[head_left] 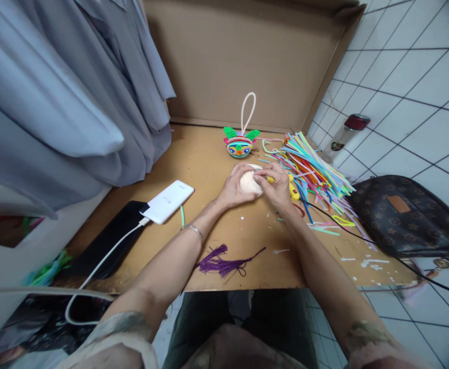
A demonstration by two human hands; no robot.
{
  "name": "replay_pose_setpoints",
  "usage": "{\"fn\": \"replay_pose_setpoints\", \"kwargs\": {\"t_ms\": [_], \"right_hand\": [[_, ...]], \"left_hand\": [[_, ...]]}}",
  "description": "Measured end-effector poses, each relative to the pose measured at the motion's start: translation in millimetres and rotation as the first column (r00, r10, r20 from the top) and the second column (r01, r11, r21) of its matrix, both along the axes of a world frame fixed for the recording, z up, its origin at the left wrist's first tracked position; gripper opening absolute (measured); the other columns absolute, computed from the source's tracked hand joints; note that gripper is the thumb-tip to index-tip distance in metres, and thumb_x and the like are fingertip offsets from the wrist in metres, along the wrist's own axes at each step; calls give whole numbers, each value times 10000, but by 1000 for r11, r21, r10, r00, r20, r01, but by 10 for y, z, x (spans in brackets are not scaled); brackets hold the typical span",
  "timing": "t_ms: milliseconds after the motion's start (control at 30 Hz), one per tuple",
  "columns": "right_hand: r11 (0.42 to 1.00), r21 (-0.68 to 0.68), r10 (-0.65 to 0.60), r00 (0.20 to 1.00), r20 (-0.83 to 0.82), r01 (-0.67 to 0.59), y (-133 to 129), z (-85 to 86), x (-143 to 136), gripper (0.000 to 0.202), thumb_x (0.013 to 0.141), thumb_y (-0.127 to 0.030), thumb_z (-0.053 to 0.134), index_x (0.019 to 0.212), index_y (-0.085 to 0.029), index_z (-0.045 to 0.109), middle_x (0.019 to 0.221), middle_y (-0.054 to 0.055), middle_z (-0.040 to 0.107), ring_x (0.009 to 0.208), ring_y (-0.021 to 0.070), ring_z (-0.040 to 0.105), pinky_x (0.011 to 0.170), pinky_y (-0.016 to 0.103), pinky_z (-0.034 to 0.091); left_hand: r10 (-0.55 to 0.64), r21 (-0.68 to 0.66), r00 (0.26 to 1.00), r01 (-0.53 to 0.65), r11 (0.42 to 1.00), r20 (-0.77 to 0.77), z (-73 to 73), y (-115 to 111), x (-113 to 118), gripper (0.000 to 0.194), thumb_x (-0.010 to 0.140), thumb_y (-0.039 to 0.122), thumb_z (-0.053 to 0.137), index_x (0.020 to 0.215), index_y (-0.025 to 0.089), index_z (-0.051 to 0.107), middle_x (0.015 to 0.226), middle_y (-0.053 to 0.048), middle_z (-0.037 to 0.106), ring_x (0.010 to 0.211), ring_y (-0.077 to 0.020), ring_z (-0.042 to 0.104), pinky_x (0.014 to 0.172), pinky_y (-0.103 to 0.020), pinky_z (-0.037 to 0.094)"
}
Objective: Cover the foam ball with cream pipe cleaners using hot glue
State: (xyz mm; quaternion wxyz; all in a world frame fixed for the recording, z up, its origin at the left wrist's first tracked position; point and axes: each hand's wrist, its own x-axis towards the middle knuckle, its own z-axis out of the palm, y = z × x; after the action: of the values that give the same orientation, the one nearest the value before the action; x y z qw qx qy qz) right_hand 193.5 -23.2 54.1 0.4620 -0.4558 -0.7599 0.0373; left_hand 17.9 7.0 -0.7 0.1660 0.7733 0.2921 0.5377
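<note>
Over the middle of the table, a cream-coloured ball (249, 182) with a ridged, wound-looking surface rests in my left hand (232, 187), whose fingers curl around its side. My right hand (277, 185) is closed in a pinch against the ball's right side; what its fingertips hold, if anything, is too small to make out. Partly hidden behind my right hand is a yellow glue gun (294, 190) with a black cord. Just beyond both hands stands a colourful lion-head ornament (240, 145) with green ears and a white loop on top.
Many coloured pipe cleaners (317, 166) lie heaped at the right, beside a brown patterned bag (409, 215) and a clear bottle (342, 138). Purple tassels (222, 264) lie near the front edge. At left are a white power bank (169, 201) with a cable, a black pouch (111, 243) and hanging grey cloth (132, 102).
</note>
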Motion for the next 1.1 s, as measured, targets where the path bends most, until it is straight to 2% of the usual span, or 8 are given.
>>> {"fn": "replay_pose_setpoints", "kwargs": {"t_ms": [267,567,833,1100], "right_hand": [[999,46,-16,991,136,10,0,-6,36,214,990,-390,637,924,-285,811,969,29,689,1024,242,596,961,428,395],[978,206,-89,955,283,30,14,-28,31,317,1057,-417,539,964,-295,816,976,48,681,1015,259,551,942,443,348],[965,263,-101,903,418,-13,-30,60,38,277,1062,-324,540,993,-283,806,1021,55,712,1045,259,542,940,445,307],[954,298,-111,899,424,-23,-16,65,38,261,1047,-283,550,977,-300,800,1030,49,736,1046,260,555,939,461,325]], "left_hand": [[-20,50,1000,21,999,-15,-18,25,-16,736,648,267,844,1331,260,568,1409,-119,610,1375,-349,586,1172,-581,480],[-27,33,999,27,999,-27,-11,33,-28,733,662,272,838,1338,255,553,1417,-127,600,1377,-347,587,1174,-583,481],[-41,-8,998,41,999,-44,8,31,-52,758,667,277,836,1364,257,538,1459,-130,565,1404,-360,564,1201,-591,450],[-46,-45,997,43,998,-56,-2,56,-73,783,659,295,855,1369,272,527,1518,-139,503,1444,-381,522,1220,-631,417]]}}
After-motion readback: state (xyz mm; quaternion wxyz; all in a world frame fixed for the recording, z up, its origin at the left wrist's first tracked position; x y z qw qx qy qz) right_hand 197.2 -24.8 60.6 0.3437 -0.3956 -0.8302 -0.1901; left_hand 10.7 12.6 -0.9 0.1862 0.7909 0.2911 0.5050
